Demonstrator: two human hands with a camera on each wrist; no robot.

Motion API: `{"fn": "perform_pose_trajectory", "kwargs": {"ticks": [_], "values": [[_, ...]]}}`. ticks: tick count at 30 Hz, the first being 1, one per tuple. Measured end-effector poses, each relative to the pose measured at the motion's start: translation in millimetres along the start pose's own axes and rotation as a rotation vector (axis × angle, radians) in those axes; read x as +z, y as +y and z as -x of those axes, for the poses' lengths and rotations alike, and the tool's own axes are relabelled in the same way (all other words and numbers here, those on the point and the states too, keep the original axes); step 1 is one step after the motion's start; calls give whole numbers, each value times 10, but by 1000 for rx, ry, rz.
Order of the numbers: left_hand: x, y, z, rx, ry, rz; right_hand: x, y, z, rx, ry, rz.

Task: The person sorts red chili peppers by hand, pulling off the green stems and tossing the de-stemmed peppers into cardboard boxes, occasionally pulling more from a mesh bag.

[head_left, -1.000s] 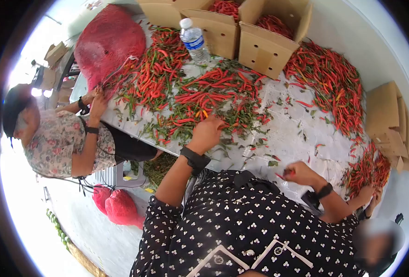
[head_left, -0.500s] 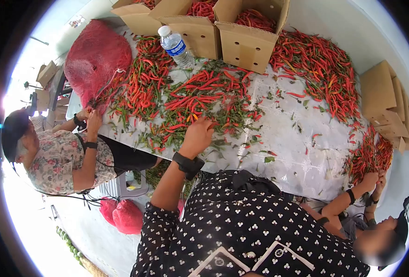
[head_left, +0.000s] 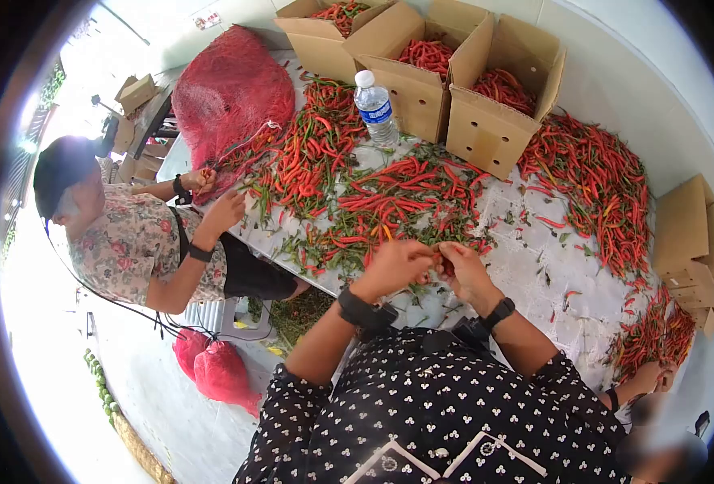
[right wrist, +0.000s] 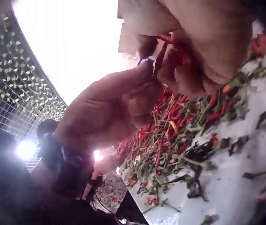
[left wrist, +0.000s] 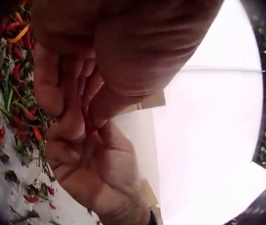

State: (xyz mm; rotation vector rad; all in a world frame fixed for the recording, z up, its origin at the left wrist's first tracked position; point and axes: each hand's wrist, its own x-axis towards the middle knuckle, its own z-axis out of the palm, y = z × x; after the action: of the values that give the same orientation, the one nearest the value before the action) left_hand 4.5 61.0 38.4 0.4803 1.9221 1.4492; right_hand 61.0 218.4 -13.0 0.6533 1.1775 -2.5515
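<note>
Over the front edge of the chili heap (head_left: 405, 194), my left hand (head_left: 397, 266) and right hand (head_left: 468, 278) meet with their fingertips together. Red chili peppers (right wrist: 177, 44) show in the curled fingers of my right hand in the right wrist view. There my left hand (right wrist: 109, 105) comes in from the left and pinches at the end of a chili. In the left wrist view a bit of red chili (left wrist: 92, 127) shows between the fingers of both hands, mostly hidden by them.
Cardboard boxes (head_left: 486, 121) of red chilies and a water bottle (head_left: 377, 113) stand at the back. A red mesh sack (head_left: 232, 97) lies far left by a person (head_left: 147, 242). Another chili pile (head_left: 591, 177) lies right, near a second person's hands (head_left: 653, 376).
My right hand, low at the right one second ago and hidden half a second ago, has come up to my left hand. The left has lifted from the heap toward it. The head view has shifted.
</note>
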Motion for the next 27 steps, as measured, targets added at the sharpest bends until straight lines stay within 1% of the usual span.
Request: {"fn": "perform_pose_trajectory", "kwargs": {"ticks": [1, 3, 4, 5, 6, 7, 8, 9, 10, 12, 14, 15, 16, 17, 18, 19, 20, 21, 23, 25, 26, 27], "values": [[-102, -41, -9, -4, -7, 2, -10, 32, -32, 2, 7, -3], [-309, -222, -90, 30, 209, -161, -31, 65, -41, 53, -42, -179], [-399, -322, -125, 28, 197, -157, -28, 54, -24, 77, -44, -170], [-490, -423, -170, 106, 283, -327, -55, 55, -13, 74, -34, -171], [-544, -478, -214, 187, 372, -497, -82, 61, -14, 83, -27, -106], [-572, -537, -256, 188, 369, -493, -107, 65, -16, 94, -22, -39], [-597, -574, -285, 288, 399, -709, -123, 27, 32, 94, -20, -37], [-611, -600, -303, 387, 427, -927, -147, -49, 135, 95, 11, 219], [-609, -628, -322, 386, 427, -926, -183, -122, 248, 95, 41, 474], [-586, -666, -352, 284, 358, -1084, -339, -223, 528, 30, -11, 874], [-570, -692, -364, 287, 360, -1120, -757, -123, 853, 4, -98, 1060], [-548, -706, -373, 292, 360, -1157, -844, -145, 1087, 65, -82, 1245], [-540, -697, -377, 294, 351, -1152, -1115, 59, 1284, -39, -100, 1168], [-549, -673, -375, 289, 338, -1186, -1158, 43, 1560, 133, -71, 1299], [-552, -662, -372, 287, 325, -1220, -1225, 120, 1807, 280, -10, 1359], [-550, -668, -373, 294, 315, -1215, -1148, 109, 2029, 399, 34, 1312], [-549, -674, -373, 318, 342, -1210, -1577, 433, 2213, 455, -19, 1378], [-545, -677, -377, 342, 370, -1205, -1566, 427, 2204, 458, -8, 1374], [-526, -667, -388, 335, 367, -1202, -1568, 444, 2193, 408, 16, 1355], [-512, -661, -412, 274, 367, -1197, -1561, 468, 2185, 351, 31, 1346], [-507, -638, -414, 273, 368, -1197, -1546, 475, 2181, 323, 33, 1339], [-509, -606, -417, 204, 301, -1205, -1533, 482, 2176, 294, 34, 1329]]}}
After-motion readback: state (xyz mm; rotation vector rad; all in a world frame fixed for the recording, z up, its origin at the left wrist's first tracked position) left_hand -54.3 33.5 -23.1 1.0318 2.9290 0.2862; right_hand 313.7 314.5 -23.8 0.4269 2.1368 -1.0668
